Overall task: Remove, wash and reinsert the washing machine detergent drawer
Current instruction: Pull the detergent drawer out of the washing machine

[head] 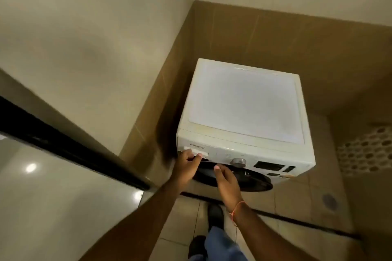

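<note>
A white front-loading washing machine stands in the corner of a tiled room. Its detergent drawer sits closed at the left end of the front panel, under the brand name. My left hand reaches to the drawer front, fingers curled into its handle recess and thumb on its face. My right hand hovers just to the right and lower, in front of the dark round door, fingers relaxed and holding nothing.
A silver dial and dark display fill the panel's right side. A dark-framed glass door runs along the left. Brown tiled walls close in behind and left of the machine. A floor drain lies at right.
</note>
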